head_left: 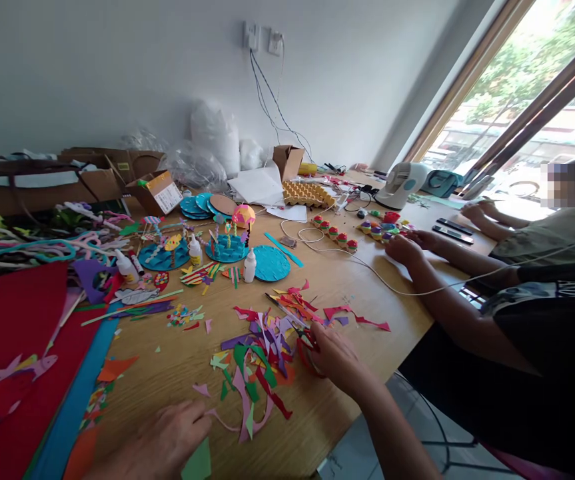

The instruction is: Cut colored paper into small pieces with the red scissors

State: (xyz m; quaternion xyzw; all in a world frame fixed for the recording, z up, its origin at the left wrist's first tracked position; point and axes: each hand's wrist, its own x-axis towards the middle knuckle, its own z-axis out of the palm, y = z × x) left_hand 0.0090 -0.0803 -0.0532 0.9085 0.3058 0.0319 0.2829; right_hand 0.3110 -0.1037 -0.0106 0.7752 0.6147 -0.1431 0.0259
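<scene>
My right hand [337, 355] is closed around the red handles of a pair of scissors [309, 339]. The blades point up and left, over the cut paper scraps. Near the front edge of the table, my left hand [170, 433] is low, its fingers bent together. A thin pink paper strip [224, 421] ends at its fingertips and seems pinched there. Partly under this hand lies a light green paper piece [198, 460]. Between my hands spreads a heap of purple paper scraps [270, 337], with green strips [262, 360] and a red strip [274, 397].
Left are red paper sheets [12, 313] and pipe cleaners [32, 237]. Beyond the scraps stand a white glue bottle [250, 267], a blue disc [271, 264] and decorated blue bases [164, 257]. A white cable [382, 280] crosses the right side, where another person's hands [404, 252] work with painted egg-carton pieces [380, 232].
</scene>
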